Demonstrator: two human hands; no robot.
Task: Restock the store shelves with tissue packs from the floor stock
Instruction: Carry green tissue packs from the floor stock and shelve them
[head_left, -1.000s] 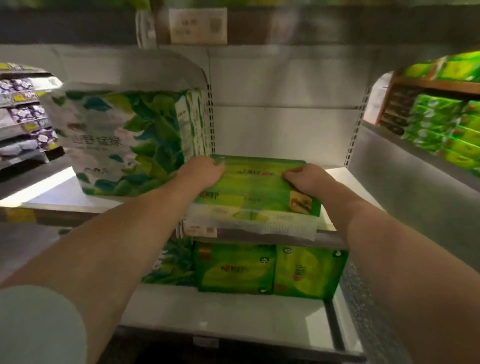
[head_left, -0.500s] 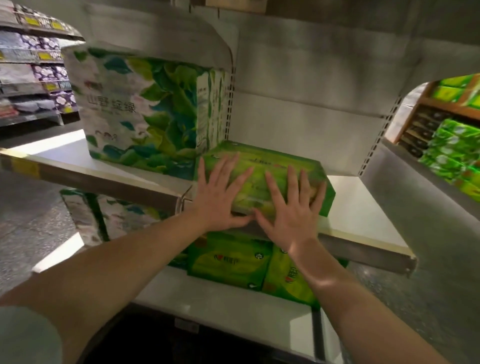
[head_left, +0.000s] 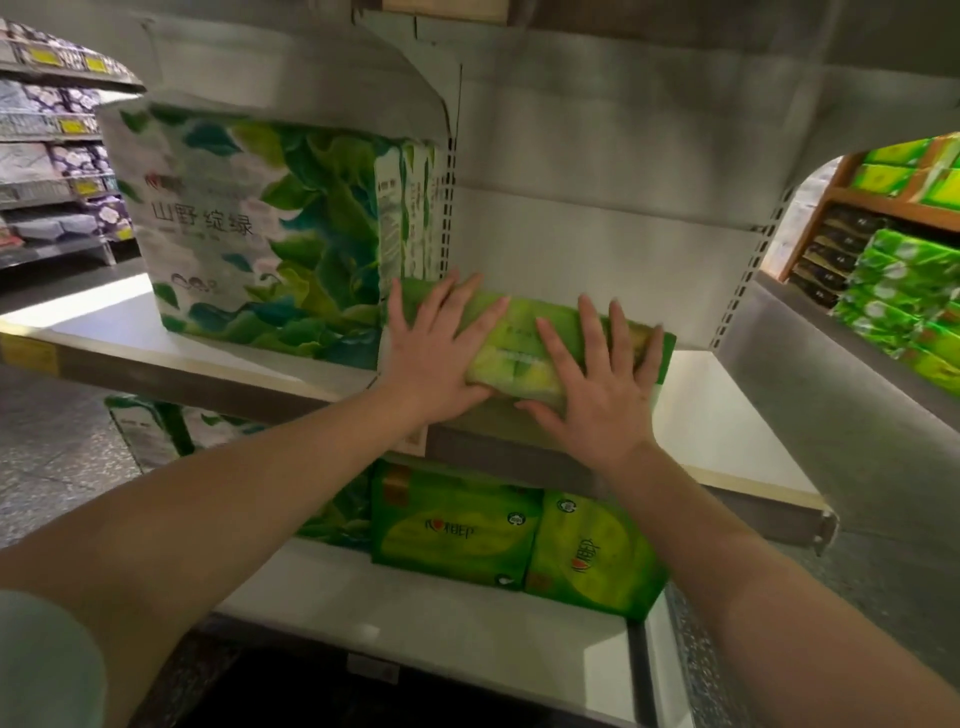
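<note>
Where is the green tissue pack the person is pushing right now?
The green tissue pack lies on the middle shelf, centre of the head view, under both flat hands, right beside the big leaf-printed pack.

One view only, worn on the head. Looks forward and slightly down into a store shelf bay, close enough for both forearms to stretch from the bottom corners to the middle shelf (head_left: 727, 395) at frame centre. Faces the white back panel (head_left: 597, 244) almost squarely, with the lower shelf (head_left: 415, 613) beneath and the underside of an upper shelf along the top. Wide-angle, bending straight edges. Catches neighbouring aisles at far left and far right.
</note>
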